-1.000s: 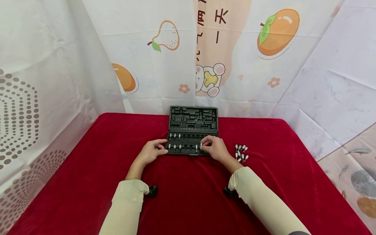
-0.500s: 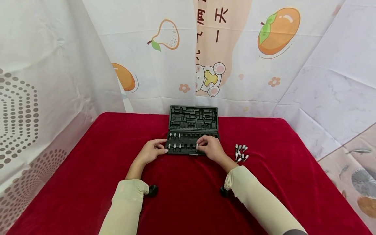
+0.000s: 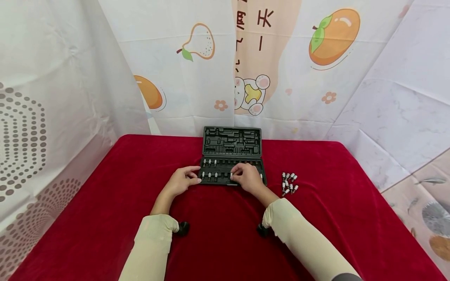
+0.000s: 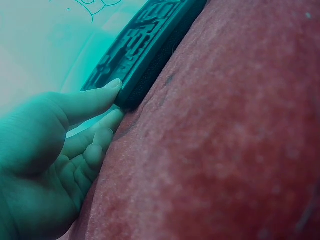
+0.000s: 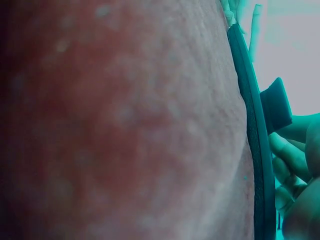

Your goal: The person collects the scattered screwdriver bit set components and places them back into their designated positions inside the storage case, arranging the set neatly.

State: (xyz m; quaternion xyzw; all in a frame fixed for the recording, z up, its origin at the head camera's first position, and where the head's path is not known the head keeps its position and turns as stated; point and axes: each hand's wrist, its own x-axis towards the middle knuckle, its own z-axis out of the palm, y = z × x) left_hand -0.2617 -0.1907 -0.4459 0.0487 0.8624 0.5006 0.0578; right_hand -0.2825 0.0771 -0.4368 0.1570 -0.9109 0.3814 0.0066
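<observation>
A black socket case (image 3: 227,182) lies open on the table, lid raised at the back. My right hand (image 3: 247,177) is over its front row, with thumb and fingertips pinching a small silver bit socket (image 3: 231,176). The hand hides part of that row; another bit socket (image 3: 261,176) shows to its right. My left hand (image 3: 181,180) rests against the case's left edge. In the left wrist view its thumb (image 4: 102,97) touches the rim near a corner. Several bit sockets (image 3: 209,175) stand in slots at the left of both rows.
Several loose bit sockets (image 3: 289,182) lie in a small pile right of the case, on the red tablecloth (image 3: 225,242). A printed curtain (image 3: 175,89) hangs behind the table. In the right wrist view a dark latch (image 5: 276,104) sticks up from the case edge.
My right hand has slid left along the front row, and a socket at the row's right end has come into sight. My left hand stays at the case's edge.
</observation>
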